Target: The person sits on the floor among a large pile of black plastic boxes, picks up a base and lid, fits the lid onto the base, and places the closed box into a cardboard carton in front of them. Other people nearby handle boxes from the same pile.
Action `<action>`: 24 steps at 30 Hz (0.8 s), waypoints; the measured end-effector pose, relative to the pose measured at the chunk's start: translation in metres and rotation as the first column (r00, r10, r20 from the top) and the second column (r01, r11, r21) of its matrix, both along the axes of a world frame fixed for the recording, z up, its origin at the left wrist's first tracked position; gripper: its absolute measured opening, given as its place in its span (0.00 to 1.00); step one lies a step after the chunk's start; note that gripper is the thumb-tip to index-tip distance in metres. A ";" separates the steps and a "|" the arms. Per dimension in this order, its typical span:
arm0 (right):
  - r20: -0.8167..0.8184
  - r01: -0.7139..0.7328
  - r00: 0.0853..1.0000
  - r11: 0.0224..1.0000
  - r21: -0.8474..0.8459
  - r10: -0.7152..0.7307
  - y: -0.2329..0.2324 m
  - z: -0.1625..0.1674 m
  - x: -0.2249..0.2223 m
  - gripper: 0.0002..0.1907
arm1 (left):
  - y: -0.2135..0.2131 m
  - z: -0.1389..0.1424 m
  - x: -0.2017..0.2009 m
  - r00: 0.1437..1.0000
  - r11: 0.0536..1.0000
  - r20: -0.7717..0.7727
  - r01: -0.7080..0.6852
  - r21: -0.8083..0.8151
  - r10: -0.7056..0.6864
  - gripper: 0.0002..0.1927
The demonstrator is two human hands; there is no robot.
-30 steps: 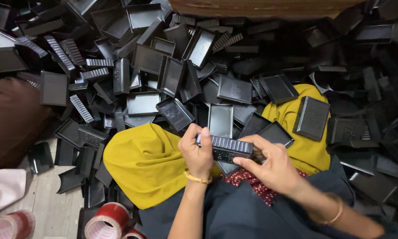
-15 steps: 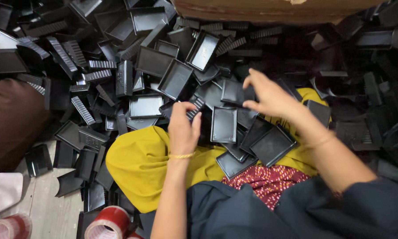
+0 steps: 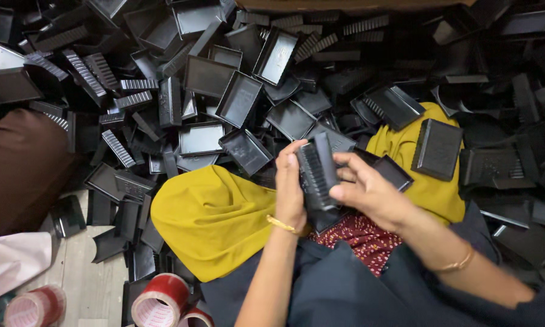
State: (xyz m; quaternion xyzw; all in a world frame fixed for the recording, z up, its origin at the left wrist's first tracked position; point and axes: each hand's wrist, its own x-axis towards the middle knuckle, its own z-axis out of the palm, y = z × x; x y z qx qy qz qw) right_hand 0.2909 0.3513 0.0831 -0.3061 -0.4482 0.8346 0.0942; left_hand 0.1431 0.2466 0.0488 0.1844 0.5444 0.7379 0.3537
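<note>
Both hands hold one black ribbed plastic piece (image 3: 318, 174) upright over my lap. My left hand (image 3: 290, 188) grips its left side, fingers wrapped behind it. My right hand (image 3: 369, 192) holds its right edge, thumb on the ribbed face. Under the piece lies a black tray (image 3: 392, 172) on my yellow-clothed knee (image 3: 215, 215). A big heap of black plastic trays and ribbed pieces (image 3: 236, 97) spreads in front of me on the floor.
Red tape rolls (image 3: 158, 301) lie by my left knee, another roll (image 3: 35, 306) at the bottom left. A brown cushion-like object (image 3: 18, 169) and white cloth (image 3: 9, 260) sit at the left. One ribbed tray (image 3: 437, 149) rests on my right knee.
My right hand was reaching out into the heap half a second ago; it has come back to my lap, and both hands now hold a ribbed piece upright together.
</note>
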 end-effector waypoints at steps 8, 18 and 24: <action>0.084 -0.004 0.996 0.944 0.330 -0.025 -0.020 0.011 -0.010 0.36 | 0.003 0.012 0.001 0.987 0.985 0.158 -0.063 0.160 0.038 0.26; 0.145 -0.003 0.987 0.894 0.448 -0.070 -0.035 0.021 -0.005 0.37 | -0.004 0.026 -0.004 0.998 0.973 -0.042 0.061 0.221 -0.053 0.31; 0.131 -0.058 0.991 0.901 0.429 0.002 -0.037 0.015 -0.003 0.37 | -0.004 0.032 0.006 0.984 0.985 -0.176 0.031 0.170 -0.001 0.32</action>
